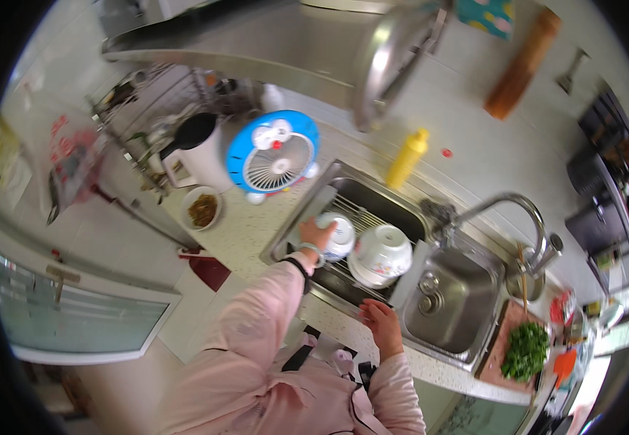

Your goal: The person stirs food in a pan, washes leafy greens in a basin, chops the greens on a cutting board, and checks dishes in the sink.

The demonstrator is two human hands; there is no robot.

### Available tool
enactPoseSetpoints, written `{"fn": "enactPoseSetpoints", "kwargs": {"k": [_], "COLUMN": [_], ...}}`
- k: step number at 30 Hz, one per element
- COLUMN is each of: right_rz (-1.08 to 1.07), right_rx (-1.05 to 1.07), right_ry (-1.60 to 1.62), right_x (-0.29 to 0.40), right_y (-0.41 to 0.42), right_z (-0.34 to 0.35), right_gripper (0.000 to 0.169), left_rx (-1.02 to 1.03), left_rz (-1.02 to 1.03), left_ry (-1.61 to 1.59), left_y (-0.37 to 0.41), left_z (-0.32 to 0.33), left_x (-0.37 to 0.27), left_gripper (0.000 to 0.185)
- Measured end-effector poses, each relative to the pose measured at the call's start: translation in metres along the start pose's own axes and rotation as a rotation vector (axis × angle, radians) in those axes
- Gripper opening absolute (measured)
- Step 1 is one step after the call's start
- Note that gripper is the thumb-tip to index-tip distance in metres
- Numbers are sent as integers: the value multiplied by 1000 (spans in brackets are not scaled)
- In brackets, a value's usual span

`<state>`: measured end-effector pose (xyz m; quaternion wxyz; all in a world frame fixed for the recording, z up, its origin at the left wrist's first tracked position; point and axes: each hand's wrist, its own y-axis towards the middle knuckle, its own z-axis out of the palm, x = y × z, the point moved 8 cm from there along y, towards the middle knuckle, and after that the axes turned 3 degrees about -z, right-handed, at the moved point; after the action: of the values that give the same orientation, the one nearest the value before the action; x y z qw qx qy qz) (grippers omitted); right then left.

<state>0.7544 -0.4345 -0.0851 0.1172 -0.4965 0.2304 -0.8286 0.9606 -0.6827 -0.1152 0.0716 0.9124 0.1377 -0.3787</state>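
Note:
My left hand grips an upturned small white bowl with blue marks, its thumb against the base. The bowl is over a metal drying rack that spans the left sink basin. Just right of it, larger white floral bowls sit upside down on the rack, one over another. My right hand is above the counter's front edge below the rack, holding nothing, its fingers loosely bent.
A chrome faucet arches by the right basin. Chopped greens lie on a cutting board at right. Left stand a blue fan, a white jug and a bowl of brown food. A yellow bottle stands behind the sink.

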Motion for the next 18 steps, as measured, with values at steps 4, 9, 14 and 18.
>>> {"fn": "enactPoseSetpoints", "kwargs": {"k": [4,9,14,18], "right_rz": [5,19,18,38], "right_rx": [33,63,66,89], "right_ry": [7,4,-2,7], "right_x": [0,-1,-2,-7], "right_y": [1,4,3,0], "right_z": [8,21,19,20], "right_gripper": [26,25,25,25], "left_rx": [88,111,88,95], "left_rz": [17,-63,-64,-65], "left_ry": [219,223,53,-138], "left_y": [-1,-3,-12,-26], "left_z": [-9,-7,-10,-12], "left_x": [-17,-3,-11,-3], "left_gripper": [77,79,84,81]}}
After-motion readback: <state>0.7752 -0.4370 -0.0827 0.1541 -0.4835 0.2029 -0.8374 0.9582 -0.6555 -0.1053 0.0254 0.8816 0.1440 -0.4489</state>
